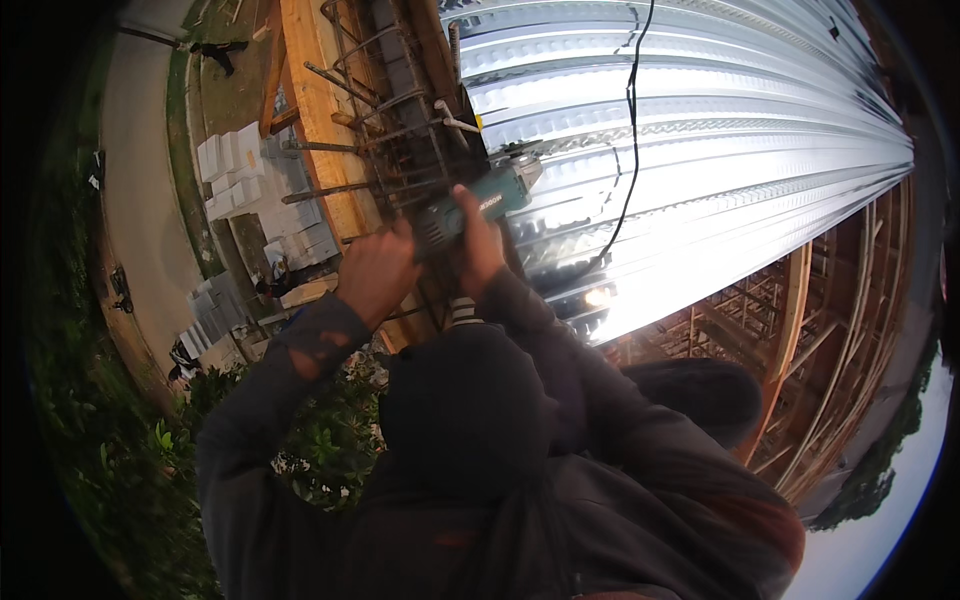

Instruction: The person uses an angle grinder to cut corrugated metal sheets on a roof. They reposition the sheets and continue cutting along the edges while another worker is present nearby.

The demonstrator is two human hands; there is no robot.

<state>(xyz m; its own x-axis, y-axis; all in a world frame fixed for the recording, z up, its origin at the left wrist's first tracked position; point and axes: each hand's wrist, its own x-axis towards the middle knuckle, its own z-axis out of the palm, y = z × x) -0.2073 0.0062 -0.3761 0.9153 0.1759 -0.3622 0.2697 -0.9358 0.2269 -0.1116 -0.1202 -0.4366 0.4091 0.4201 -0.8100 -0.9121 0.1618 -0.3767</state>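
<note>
A teal angle grinder [492,196] with a silver head and a dark rear end is held between my two hands, above the edge of the metal decking. My right hand [482,245] wraps round its body, the thumb lying along the teal casing. At the dark rear end, my left hand [380,265] is closed, slightly blurred, with part of its grip hidden. Steel rebar [385,105] runs in a cage beside and beneath the tool. What the grinder's disc touches cannot be made out.
Shiny corrugated metal decking [690,130] spreads to the right, crossed by a black cable [631,110]. A wooden formwork board [315,75] edges the rebar on the left. Far below lie stacked pale blocks [230,170] and a road [150,150]. Timber framing [790,320] stands at lower right.
</note>
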